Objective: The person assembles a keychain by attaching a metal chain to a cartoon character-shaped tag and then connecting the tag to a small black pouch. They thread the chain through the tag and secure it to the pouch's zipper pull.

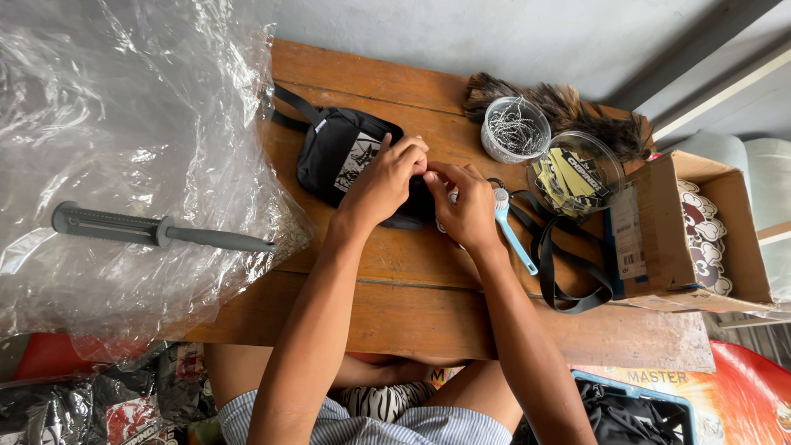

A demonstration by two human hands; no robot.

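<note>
— pouch point(334, 156), small and black, with a white-and-grey print on its front: where does it sit?

— on the wooden bench point(395, 305) ahead of you, towards the back, its black strap point(288, 103) trailing off behind it.

— and your hands?

— your left hand point(383, 185) is curled over the pouch's right end, fingers closed in a pinch on the fabric. your right hand point(468, 210) meets it fingertip to fingertip, also pinched shut; what it grips is too small to tell.

— anything close by?

— a light blue brush point(515, 239) lies just beside your right hand, next to a loose black webbing strap point(568, 272). two clear tubs point(515, 130) stand behind, and a cardboard box point(659, 239) sits to the right.
</note>
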